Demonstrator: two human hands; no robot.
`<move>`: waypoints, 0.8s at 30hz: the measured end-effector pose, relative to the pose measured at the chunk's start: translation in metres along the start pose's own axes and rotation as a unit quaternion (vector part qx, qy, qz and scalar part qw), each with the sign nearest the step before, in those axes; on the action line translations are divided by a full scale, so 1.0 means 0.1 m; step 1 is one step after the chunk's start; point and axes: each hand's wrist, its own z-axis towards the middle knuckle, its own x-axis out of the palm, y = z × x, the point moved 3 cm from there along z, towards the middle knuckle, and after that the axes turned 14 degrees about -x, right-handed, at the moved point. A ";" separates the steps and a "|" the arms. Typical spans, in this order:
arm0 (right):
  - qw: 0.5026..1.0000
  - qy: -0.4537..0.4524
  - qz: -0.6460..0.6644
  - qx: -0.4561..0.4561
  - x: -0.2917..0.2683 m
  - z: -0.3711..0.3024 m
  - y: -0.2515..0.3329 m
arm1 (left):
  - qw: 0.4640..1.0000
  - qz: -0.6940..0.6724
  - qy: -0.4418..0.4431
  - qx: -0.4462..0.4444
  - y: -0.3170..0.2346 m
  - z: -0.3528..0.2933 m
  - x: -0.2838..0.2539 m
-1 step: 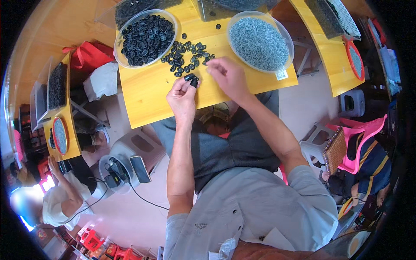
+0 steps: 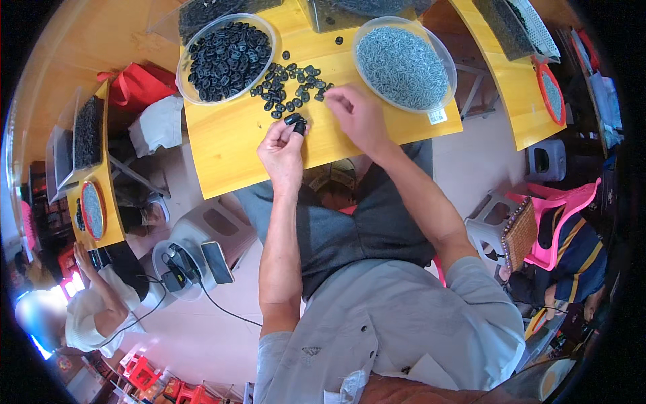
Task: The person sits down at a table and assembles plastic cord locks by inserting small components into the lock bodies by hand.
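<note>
My left hand (image 2: 281,149) is closed in a pinch over the near part of the yellow table (image 2: 232,158). Black covers (image 2: 293,119) sit on its thumb and forefinger tips; a tiny dark bit shows between them, too small to name. To its right, my right hand (image 2: 356,118) hovers with curled fingers drawn together, fingertips by the edge of a scatter of small black oval pieces (image 2: 298,102). Whatever those fingers hold, if anything, is hidden. A clear round tub (image 2: 180,71) of black oval pieces stands at far left, and another tub (image 2: 452,74) of small silvery metal pins at far right.
Clear bins (image 2: 330,20) line the table's back edge. Side tables (image 2: 521,124) stand to right and left. A phone (image 2: 217,261) and a cabled charger lie on a stool at lower left. One person (image 2: 101,303) sits at left, another (image 2: 579,259) near a pink chair (image 2: 548,252).
My right hand has shifted slightly to the right and away from the loose black pieces. My left hand stays nearly where it was, still pinched.
</note>
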 end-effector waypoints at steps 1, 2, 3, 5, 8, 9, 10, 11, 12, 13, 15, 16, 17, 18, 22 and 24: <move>1.000 0.000 -0.002 -0.001 -0.03 0.04 -0.04 | 1.000 -0.002 0.001 0.000 0.01 0.01 0.00; 0.997 0.003 -0.061 -0.047 -0.05 0.08 -0.05 | 1.000 -0.005 0.003 0.000 0.02 0.02 -0.01; 0.988 0.007 -0.119 -0.094 -0.06 0.11 -0.04 | 1.000 -0.008 0.004 0.000 0.03 0.02 -0.02; 0.984 0.065 -0.149 -0.080 -0.03 0.13 -0.08 | 1.000 -0.012 0.006 0.001 0.05 0.04 -0.03; 0.972 0.128 -0.182 -0.070 0.00 0.11 -0.10 | 1.000 -0.020 0.006 0.001 0.05 0.04 -0.02; 0.970 0.133 -0.187 -0.075 0.00 0.10 -0.10 | 1.000 -0.022 0.005 -0.001 0.05 0.03 -0.02; 0.970 0.135 -0.187 -0.076 0.00 0.10 -0.06 | 1.000 -0.023 0.003 -0.001 0.04 0.03 -0.02; 0.972 0.141 -0.181 -0.059 -0.02 0.10 -0.02 | 1.000 -0.015 0.006 -0.005 0.02 0.02 -0.01; 0.973 0.146 -0.175 -0.042 -0.03 0.10 0.00 | 1.000 -0.007 0.010 -0.008 0.01 0.02 0.00; 0.973 0.146 -0.176 -0.041 -0.03 0.11 0.00 | 1.000 -0.007 0.011 -0.009 0.02 0.03 0.00; 0.954 0.204 -0.214 -0.053 -0.01 0.12 -0.03 | 0.999 -0.029 0.018 -0.006 0.03 0.04 0.00; 0.954 0.204 -0.214 -0.052 0.00 0.13 -0.03 | 0.999 -0.028 0.018 -0.006 0.05 0.05 -0.01; 0.951 0.203 -0.228 -0.059 0.01 0.14 -0.03 | 0.999 -0.032 0.022 -0.002 0.06 0.06 -0.02; 0.947 0.202 -0.241 -0.067 0.01 0.14 -0.03 | 0.999 -0.036 0.026 0.003 0.07 0.07 -0.03; 0.950 0.167 -0.251 -0.083 -0.02 0.09 -0.09 | 0.999 -0.034 0.031 -0.011 0.02 0.04 0.02; 0.950 0.139 -0.254 -0.113 -0.04 0.08 -0.09 | 0.999 -0.022 0.033 -0.007 0.01 0.04 0.03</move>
